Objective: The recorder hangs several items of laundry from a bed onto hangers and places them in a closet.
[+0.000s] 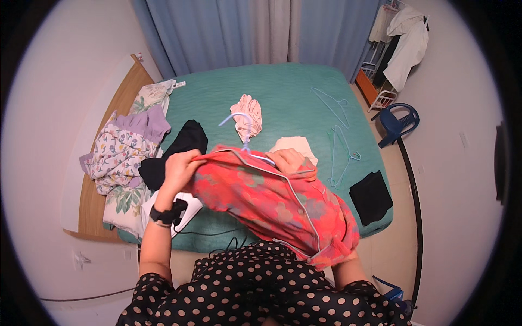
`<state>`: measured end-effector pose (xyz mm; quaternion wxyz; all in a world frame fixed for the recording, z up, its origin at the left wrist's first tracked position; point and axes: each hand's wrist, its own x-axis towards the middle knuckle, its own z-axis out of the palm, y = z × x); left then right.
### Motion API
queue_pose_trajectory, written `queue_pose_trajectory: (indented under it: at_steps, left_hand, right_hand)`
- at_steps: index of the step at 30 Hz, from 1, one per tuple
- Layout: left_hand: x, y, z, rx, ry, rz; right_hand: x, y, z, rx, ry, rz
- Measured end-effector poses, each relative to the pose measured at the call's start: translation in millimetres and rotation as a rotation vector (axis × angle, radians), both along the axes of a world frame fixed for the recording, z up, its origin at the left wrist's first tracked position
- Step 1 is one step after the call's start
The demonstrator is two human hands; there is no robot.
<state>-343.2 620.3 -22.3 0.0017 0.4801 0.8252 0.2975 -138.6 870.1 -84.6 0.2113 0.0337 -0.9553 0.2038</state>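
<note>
A red patterned shirt (277,195) with grey piping and buttons is stretched in front of me above the bed. My left hand (179,171) pinches its cloth near one shoulder; a black strap and device sit on that wrist. A pale purple wire hanger (246,136) pokes its hook out of the shirt's neck, the rest mostly inside the cloth. My right hand (287,159) is closed at the collar by the hanger's other arm, its forearm partly hidden beneath the shirt. Beyond the hook lies a crumpled pink garment (248,116). A cream folded cloth (295,146) shows behind my right hand.
Loose wire hangers (344,157) lie on the right of the green bed (281,89), near folded black cloth (371,197). Black clothing (189,140) and a floral purple-edged garment (126,150) lie left, by the wooden headboard (96,187). A blue plastic chair (395,122) stands beyond the bed's right side.
</note>
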Motion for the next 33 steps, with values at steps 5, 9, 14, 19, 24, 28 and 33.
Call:
queue_pose_trajectory:
  at_steps: [5,9,14,19,24,28,33]
  left_hand:
    - [-5.2,-25.9,-0.9,-0.017,-0.092,0.078]
    - [1.4,-40.6,-4.3,0.028,-0.217,0.107]
    - [8.0,-44.6,-22.6,0.154,-0.488,-0.037]
    - [-4.5,-31.7,-57.5,0.328,-0.52,0.178]
    - [-12.3,-34.5,-23.3,0.698,-0.58,0.194]
    - [-2.5,-36.4,26.2,0.9,-0.532,0.09]
    - [2.2,-41.7,45.3,0.81,-0.348,0.043]
  right_hand:
    - [40.9,12.4,-12.6,-0.082,-0.037,-0.132]
    - [84.8,19.1,-24.9,-0.145,-0.07,-0.279]
    - [120.9,25.8,-37.0,-0.193,-0.087,-0.43]
    - [136.2,21.6,-49.3,-0.217,-0.123,-0.48]
    - [132.5,-8.1,-93.3,-0.264,-0.253,-0.404]
    - [139.7,-30.2,-125.7,-0.313,-0.39,-0.313]
    - [164.7,-6.4,-137.6,-0.301,-0.619,-0.309]
